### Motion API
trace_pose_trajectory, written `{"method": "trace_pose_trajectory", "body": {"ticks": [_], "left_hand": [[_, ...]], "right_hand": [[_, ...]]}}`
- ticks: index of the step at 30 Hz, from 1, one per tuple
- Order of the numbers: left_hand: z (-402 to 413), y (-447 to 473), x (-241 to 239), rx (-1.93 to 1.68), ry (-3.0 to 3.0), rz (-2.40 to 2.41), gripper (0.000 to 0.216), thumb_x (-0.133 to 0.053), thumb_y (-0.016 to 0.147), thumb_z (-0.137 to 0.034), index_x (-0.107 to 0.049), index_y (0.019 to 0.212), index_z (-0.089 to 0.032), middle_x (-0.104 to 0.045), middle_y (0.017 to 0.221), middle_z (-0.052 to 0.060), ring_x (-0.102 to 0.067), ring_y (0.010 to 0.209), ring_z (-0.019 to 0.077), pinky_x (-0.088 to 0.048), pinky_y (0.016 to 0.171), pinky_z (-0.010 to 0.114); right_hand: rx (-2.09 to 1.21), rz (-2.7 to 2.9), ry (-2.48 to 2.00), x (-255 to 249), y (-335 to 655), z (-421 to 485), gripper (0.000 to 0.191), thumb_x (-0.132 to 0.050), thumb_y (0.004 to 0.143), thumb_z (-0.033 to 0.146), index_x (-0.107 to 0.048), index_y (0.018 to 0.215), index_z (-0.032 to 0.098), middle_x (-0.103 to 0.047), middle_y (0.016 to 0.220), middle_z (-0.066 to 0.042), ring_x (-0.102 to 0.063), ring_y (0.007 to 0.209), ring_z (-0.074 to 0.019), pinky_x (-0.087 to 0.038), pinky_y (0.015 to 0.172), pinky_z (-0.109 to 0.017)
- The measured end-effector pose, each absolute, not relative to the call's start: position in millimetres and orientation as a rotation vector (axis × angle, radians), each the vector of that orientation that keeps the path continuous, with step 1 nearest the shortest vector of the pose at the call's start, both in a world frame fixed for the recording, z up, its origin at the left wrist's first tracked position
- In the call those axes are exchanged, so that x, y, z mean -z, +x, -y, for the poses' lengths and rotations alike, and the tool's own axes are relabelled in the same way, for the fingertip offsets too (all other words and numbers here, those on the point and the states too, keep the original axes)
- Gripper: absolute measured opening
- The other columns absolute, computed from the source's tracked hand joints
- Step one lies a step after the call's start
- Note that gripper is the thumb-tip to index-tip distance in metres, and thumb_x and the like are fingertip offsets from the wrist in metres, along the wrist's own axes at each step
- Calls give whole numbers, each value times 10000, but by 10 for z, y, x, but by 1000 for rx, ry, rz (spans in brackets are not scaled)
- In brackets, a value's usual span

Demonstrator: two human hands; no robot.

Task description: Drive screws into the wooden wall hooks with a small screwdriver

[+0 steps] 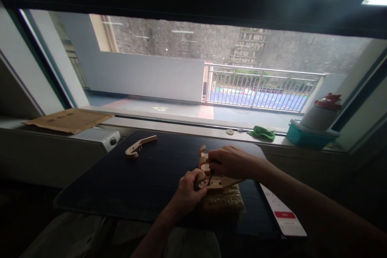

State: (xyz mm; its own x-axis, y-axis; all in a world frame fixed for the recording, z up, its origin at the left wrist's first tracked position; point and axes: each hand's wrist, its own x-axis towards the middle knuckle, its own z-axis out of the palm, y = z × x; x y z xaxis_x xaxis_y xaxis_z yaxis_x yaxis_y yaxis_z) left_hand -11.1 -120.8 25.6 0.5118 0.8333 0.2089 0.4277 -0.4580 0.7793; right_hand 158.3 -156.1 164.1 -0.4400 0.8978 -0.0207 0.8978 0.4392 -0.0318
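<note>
A pale wooden assembly of curved, notched pieces lies near the front right of a dark table. My left hand is closed around its near end. My right hand is closed above it, pinching a thin dark tool whose tip touches the wood. A separate hook-shaped wooden piece lies apart at the table's far left.
A clear bag of wooden parts lies under the assembly. A white and red paper sheet rests at the table's right edge. On the window sill sit cardboard, a white box, a green cloth and a teal container.
</note>
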Motion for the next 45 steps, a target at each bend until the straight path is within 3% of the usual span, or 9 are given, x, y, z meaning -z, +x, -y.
{"method": "trace_pose_trajectory", "body": {"ticks": [9, 19, 22, 29, 39, 45], "left_hand": [[1219, -115, -266, -765, 2085, -1030, 122, -572, 708, -249, -554, 814, -193, -542, 784, 0, -511, 746, 161, -405, 693, 242], [1195, -112, -212, -781, 2083, -1020, 122, -578, 713, -259, -549, 810, -192, -540, 789, 1, -512, 751, 161, -409, 694, 242], [1201, -116, -223, -782, 2075, -1018, 125, -577, 718, -261, -551, 819, -193, -544, 796, 2, -516, 757, 162, -410, 695, 241], [1203, -115, -240, -773, 2061, -1012, 133, -582, 714, -258, -553, 828, -194, -549, 798, 5, -523, 761, 165, -414, 699, 242], [1211, -116, -244, -791, 2019, -1029, 151, -593, 693, -264, -572, 827, -199, -561, 785, 2, -529, 761, 167, -423, 704, 240], [1208, -117, -248, -775, 2045, -1030, 161, -588, 705, -283, -574, 842, -202, -569, 806, 8, -532, 763, 167, -423, 703, 238]], "right_hand": [[60, -2665, 1622, -1658, 1622, 1525, 195, -455, 861, 328, -606, 883, 207, -624, 716, -4, -478, 580, -105, -243, 520, -246], [33, -2605, 1673, -1666, 1572, 1551, 288, -387, 894, 344, -610, 816, 179, -620, 696, -23, -511, 577, -115, -249, 510, -254], [54, -2620, 1629, -1716, 1565, 1545, 242, -442, 862, 368, -619, 895, 206, -639, 732, -14, -535, 611, -126, -252, 513, -251], [86, -2631, 1599, -1717, 1565, 1524, 215, -422, 875, 286, -613, 857, 189, -646, 763, -25, -550, 652, -128, -284, 553, -253], [87, -2600, 1637, -1747, 1547, 1532, 282, -420, 879, 396, -630, 923, 213, -654, 750, -19, -545, 628, -128, -271, 525, -245], [111, -2659, 1615, -1728, 1571, 1529, 219, -429, 882, 292, -624, 886, 192, -639, 757, -18, -518, 617, -106, -270, 532, -238]]}}
